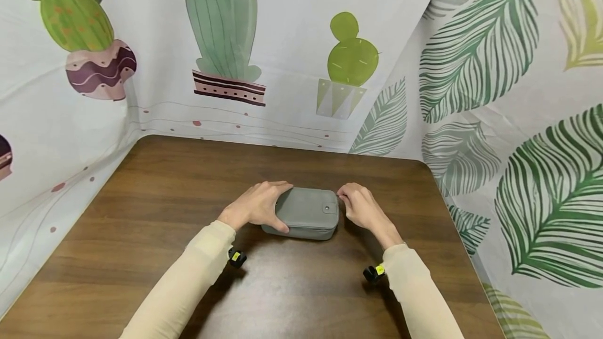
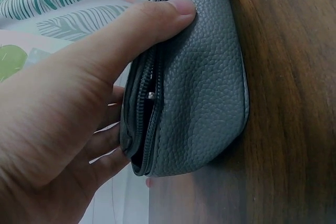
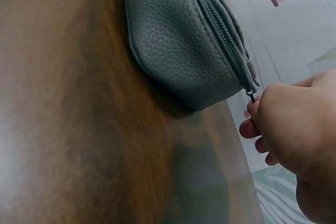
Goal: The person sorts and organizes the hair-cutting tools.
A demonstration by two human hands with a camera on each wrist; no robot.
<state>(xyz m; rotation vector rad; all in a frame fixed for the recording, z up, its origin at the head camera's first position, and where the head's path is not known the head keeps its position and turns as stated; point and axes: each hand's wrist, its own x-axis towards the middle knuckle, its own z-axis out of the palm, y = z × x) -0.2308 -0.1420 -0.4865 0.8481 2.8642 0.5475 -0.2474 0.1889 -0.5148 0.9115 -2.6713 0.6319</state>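
Observation:
A grey pebbled-leather zipper case (image 1: 306, 208) lies on the wooden table, its snap tab on top at the right. My left hand (image 1: 258, 204) grips its left end, thumb along the near side and fingers round the back. In the left wrist view the zipper (image 2: 149, 103) gapes beside the thumb, with a small bit of the dark inside showing. At the right end, my right hand (image 1: 360, 205) pinches the small dark zipper pull (image 3: 252, 97) between thumb and curled fingers. Near that pull the zipper teeth (image 3: 223, 32) run closed.
The brown wooden table (image 1: 188, 171) extends around the case on all sides. Behind it hangs a white cloth (image 1: 292, 41) printed with cacti, and on the right a leaf-printed cloth (image 1: 471, 171). Small black wrist cameras (image 1: 237, 258) sit at both cuffs.

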